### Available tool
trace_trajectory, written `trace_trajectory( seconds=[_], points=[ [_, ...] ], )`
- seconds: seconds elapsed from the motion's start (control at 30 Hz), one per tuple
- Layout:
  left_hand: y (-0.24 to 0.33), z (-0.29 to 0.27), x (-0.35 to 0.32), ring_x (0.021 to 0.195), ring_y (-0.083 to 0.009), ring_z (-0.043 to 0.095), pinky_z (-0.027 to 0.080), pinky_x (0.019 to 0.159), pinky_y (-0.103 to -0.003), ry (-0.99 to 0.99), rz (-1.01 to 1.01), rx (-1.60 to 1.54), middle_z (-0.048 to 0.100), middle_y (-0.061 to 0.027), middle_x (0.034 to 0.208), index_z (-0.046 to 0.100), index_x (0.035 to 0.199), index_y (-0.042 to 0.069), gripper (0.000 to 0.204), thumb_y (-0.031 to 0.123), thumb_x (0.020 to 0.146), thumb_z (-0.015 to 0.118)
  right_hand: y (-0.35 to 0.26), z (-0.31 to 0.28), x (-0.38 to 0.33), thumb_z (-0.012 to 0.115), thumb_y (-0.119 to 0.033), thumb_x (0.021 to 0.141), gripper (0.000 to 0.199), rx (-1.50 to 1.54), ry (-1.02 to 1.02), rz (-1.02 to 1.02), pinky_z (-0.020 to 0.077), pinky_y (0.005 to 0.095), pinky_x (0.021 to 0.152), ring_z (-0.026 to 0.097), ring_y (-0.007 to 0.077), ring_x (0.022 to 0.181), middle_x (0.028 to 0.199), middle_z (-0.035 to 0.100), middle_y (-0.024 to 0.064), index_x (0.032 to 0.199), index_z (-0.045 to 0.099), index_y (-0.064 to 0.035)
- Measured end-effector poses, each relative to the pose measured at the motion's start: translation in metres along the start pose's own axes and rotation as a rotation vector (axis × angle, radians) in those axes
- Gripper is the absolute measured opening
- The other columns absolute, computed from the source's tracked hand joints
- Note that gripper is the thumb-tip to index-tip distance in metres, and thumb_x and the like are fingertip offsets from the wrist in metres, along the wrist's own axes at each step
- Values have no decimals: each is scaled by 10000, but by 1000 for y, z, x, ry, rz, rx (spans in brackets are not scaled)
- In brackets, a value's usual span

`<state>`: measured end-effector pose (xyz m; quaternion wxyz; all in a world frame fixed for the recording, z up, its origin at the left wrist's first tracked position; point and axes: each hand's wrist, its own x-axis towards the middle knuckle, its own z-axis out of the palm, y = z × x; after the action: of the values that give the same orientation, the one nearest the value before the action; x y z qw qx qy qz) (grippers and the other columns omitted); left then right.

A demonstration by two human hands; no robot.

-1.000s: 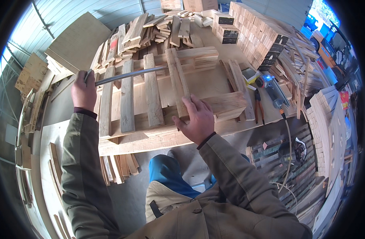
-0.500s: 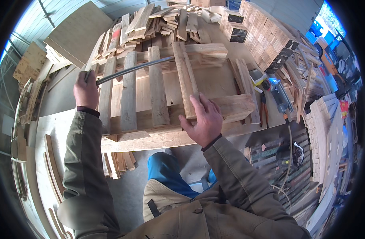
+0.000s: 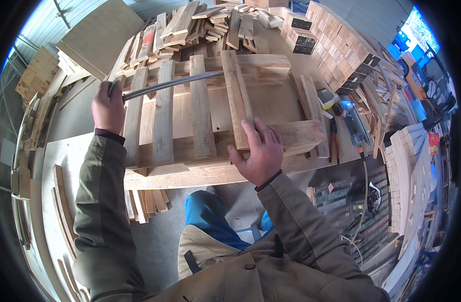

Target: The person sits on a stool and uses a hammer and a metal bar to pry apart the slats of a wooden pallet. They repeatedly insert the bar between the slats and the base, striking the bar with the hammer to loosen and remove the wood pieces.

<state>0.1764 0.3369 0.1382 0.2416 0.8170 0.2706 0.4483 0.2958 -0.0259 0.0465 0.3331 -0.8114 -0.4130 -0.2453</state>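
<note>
A: ok so what's each hand on here?

B: Left hand is wrapped in a fist round the left end of a metal bar. Right hand has the near end of the fourth wooden slat between thumb and fingers. Can't tell how hard it's squeezing.

A: and how do bar and slat sit?

B: Crosswise, pretty much. The slat's long axis runs away from the wearer, far end leaning a bit left, and it lies over the near rail and far rail. The bar runs left to right above the other three slats, its tip right at the fourth one's left edge, toward the far end. Touching or just shy, can't tell.

A: so which hand's closer to that slat?

B: Right, easily, it's on it. From the left fist the slat is well off to the right, bar spanning the gap. Pincers lie further right on the worktable.
</note>
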Motion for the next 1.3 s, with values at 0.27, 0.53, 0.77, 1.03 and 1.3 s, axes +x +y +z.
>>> trace_trajectory(
  seconds=[0.27,0.53,0.77,1.03,1.3],
  points=[
    [-28,16,-24,391,-96,445,330,364,-288,-14,-489,-287,541,-21,582,640,906,28,268,261,1038,635,-1,-1,1,801,-391,805,709,-32,-11,-22,473,536,1054,646,397,1134,1335,618,256,1412,583,-97],
    [-22,12,-29,379,-97,431,333,359,-270,-17,-542,-365,554,-32,624,629,943,30,247,258,1041,627,-1,0,3,766,-336,846,660,36,61,31,485,524,1039,657,424,1105,1306,639,273,1405,577,-39],
    [-22,-22,-52,379,-94,426,325,351,-249,-16,-593,-468,545,-28,621,589,1006,45,247,282,1063,626,4,-2,0,725,-217,894,550,134,119,88,493,515,1047,650,429,1158,1312,645,278,1383,586,-6],
    [-29,-84,-115,392,-86,401,328,351,-243,75,-641,-500,500,-17,618,547,926,98,259,300,1058,640,4,-4,1,689,-164,940,479,221,127,164,525,500,1015,646,439,1158,1305,656,259,1365,582,30],
    [-30,-157,-247,414,-78,415,347,351,-249,172,-878,-599,460,10,597,509,880,129,296,331,1078,598,9,-20,14,686,-180,991,421,519,151,513,566,371,848,700,255,979,1125,709,196,1331,632,63]
  ],
)
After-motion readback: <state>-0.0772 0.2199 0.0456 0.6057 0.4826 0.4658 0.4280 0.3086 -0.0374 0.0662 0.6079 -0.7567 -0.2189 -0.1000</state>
